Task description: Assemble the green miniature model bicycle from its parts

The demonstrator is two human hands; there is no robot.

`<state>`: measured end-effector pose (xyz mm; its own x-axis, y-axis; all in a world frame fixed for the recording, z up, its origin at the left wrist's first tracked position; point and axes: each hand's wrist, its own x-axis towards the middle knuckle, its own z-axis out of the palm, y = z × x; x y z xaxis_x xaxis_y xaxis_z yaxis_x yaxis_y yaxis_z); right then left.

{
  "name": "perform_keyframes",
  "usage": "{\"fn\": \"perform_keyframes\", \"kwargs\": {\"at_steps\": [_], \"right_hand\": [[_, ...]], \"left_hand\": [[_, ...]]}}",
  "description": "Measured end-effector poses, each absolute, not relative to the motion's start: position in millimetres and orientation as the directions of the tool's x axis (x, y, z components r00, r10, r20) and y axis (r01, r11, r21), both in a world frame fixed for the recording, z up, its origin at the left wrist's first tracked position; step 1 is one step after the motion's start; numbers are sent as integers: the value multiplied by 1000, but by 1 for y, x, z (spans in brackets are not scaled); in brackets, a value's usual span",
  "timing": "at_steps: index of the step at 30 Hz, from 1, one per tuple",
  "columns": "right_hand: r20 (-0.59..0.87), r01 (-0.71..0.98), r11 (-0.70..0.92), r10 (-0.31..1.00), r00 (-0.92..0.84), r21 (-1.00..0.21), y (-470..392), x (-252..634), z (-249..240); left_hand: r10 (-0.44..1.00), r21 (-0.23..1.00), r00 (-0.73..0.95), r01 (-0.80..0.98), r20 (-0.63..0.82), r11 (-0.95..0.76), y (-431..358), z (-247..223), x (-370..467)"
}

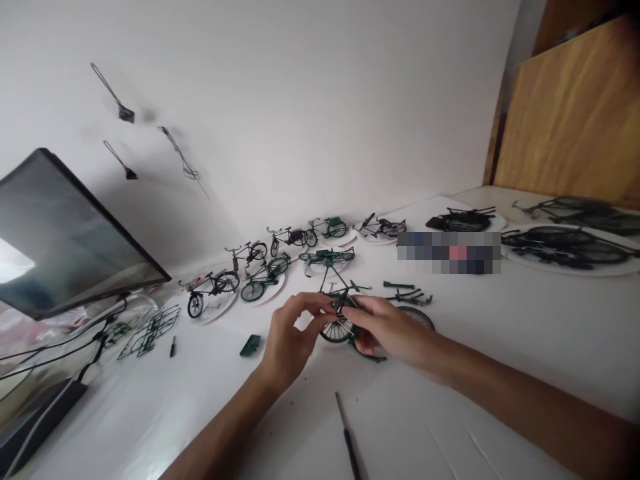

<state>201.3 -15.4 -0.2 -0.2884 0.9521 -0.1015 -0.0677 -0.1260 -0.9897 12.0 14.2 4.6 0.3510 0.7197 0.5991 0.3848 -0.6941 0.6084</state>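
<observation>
Head view: left hand [293,340] and right hand [395,330] close together, both clamped on the green model bicycle [336,332] over the bench [500,320].
Grip: left fingertips pinch near the hub; the right hand seems to brace the frame.
Screwdriver [350,448]: six o'clock from the hands, probably for easy reach.
Green tray [250,345]: nine o'clock.
Loose wheel [423,319]: three o'clock.
Counts: one screwdriver, one tray, one loose wheel, three wall-hung cords [113,90], roughly ten other bicycles [265,277], the rightmost blurred.
</observation>
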Motion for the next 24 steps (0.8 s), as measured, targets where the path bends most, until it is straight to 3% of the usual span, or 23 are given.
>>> {"fn": "perform_keyframes", "kwargs": {"at_steps": [7,16,24], "right_hand": [[-11,-152,-61,951,-309,-987,-10,202,-9],[-88,-246,-173,942,-323,-954,-15,203,-4],[-45,-269,-132,950,-308,-954,-13,202,-5]], "left_hand": [[759,665,303,366,576,-651,12,5,13],[733,639,346,358,586,-681,8,12,9],[707,648,316,285,632,-707,10,7,11]]}}
